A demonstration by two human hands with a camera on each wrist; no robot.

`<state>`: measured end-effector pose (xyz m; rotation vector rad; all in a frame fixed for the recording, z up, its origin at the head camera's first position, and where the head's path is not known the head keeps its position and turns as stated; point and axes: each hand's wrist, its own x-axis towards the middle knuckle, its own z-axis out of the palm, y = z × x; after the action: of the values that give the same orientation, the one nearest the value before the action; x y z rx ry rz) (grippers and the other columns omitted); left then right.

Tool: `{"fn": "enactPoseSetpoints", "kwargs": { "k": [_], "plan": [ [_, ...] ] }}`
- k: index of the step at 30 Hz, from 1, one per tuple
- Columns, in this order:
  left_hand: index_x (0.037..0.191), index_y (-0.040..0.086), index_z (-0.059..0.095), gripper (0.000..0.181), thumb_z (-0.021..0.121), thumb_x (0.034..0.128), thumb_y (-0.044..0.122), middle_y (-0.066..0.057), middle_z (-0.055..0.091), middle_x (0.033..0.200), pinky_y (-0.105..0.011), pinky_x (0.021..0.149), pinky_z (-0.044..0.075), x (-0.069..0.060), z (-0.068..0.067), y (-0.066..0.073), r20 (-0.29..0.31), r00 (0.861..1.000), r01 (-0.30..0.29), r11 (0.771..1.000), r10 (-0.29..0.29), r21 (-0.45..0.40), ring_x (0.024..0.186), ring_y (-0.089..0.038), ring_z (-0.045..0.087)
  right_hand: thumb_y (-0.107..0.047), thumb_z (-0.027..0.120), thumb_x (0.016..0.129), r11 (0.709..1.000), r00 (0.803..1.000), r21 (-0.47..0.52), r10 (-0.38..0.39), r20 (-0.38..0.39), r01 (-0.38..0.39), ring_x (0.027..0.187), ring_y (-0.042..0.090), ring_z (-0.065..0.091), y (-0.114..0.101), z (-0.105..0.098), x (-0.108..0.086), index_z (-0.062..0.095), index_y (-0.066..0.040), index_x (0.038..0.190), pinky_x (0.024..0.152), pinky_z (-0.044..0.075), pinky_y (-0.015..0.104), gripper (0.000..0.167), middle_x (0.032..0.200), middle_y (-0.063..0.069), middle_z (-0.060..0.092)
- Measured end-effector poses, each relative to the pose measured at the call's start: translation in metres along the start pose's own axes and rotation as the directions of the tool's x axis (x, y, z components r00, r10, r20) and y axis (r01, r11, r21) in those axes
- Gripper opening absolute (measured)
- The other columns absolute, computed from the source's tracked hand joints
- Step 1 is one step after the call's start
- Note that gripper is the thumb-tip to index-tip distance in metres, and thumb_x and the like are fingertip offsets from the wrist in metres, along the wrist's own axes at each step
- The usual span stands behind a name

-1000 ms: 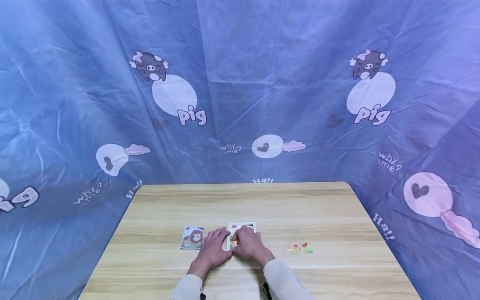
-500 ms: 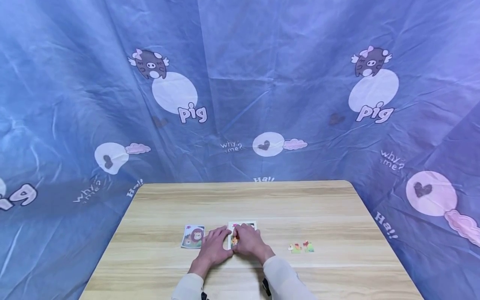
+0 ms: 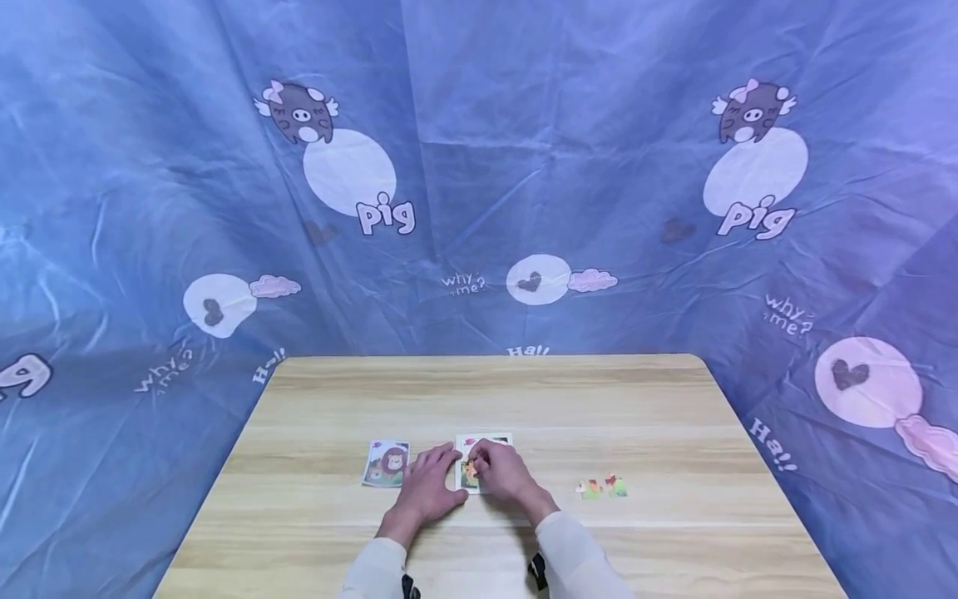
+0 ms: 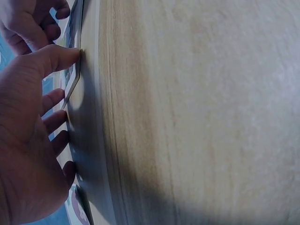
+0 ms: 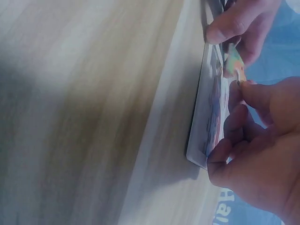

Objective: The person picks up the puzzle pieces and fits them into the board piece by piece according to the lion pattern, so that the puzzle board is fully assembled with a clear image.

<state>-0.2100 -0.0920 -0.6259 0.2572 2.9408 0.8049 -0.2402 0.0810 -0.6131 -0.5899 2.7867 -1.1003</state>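
Observation:
A puzzle board with a pale frame [image 3: 460, 481] lies mid-table under both hands. My left hand [image 3: 429, 489] rests at its left edge, fingers spread and relaxed; in the left wrist view the thumb of the left hand [image 4: 28, 103] touches the frame. Between thumb and index finger my right hand [image 5: 267, 136] pinches a green and orange puzzle piece [image 5: 235, 62], tilted above the board. In the head view the right hand [image 3: 511, 476] covers the board's right part. Coloured pieces sit inside the frame, partly hidden.
Left of the board lies a lion picture card [image 3: 387, 464]. Two loose puzzle pieces, one at the left [image 3: 590, 488] and one at the right [image 3: 617, 486], lie right of the hands. A blue patterned cloth [image 3: 479, 166] hangs around the wooden table [image 3: 479, 391].
My right hand has lifted slightly and drawn a little to the right, uncovering more of the board. The left hand stays at the left edge. The head view has tilted slightly.

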Motion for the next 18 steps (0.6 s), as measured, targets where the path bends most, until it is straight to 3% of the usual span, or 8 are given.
{"fn": "enactPoseSetpoints", "kwargs": {
  "k": [9,14,18],
  "plan": [
    [0.134,0.016,0.054,0.067,0.071,0.0742,0.039,-0.006,0.043,0.151,-0.062,0.107,0.028,0.0001,-0.0032,0.0006,0.020,1.000,-0.005,1.000,0.005,-0.004,0.135,-0.033,0.039,-0.015,0.072,0.080,0.982,0.999,-0.187,-0.033,-0.028,0.027,0.095,0.018,0.062,-0.0010,0.0030,-0.0069,0.073,-0.020,0.092,0.080,0.047,0.048,0.013,0.095,-0.004,0.069],
    [0.132,0.016,0.055,0.064,0.072,0.0745,0.039,-0.007,0.045,0.149,-0.061,0.106,0.030,0.0007,-0.0045,0.0010,0.011,1.000,-0.013,1.000,0.013,0.012,0.134,-0.033,0.041,-0.023,0.080,0.071,0.967,0.998,-0.245,-0.057,0.037,0.065,0.099,0.018,0.060,-0.0003,0.0021,-0.0087,0.073,-0.020,0.105,0.078,0.046,0.046,0.035,0.102,-0.002,0.066],
    [0.132,0.016,0.055,0.065,0.073,0.0742,0.039,-0.007,0.045,0.149,-0.062,0.105,0.031,0.0000,-0.0045,0.0014,0.013,1.000,-0.011,1.000,0.011,0.009,0.133,-0.033,0.041,-0.020,0.084,0.064,0.972,0.995,-0.228,-0.043,0.093,0.063,0.099,0.018,0.058,0.0004,0.0004,-0.0066,0.070,-0.020,0.114,0.078,0.048,0.046,0.052,0.104,-0.001,0.066]
  ]
}}
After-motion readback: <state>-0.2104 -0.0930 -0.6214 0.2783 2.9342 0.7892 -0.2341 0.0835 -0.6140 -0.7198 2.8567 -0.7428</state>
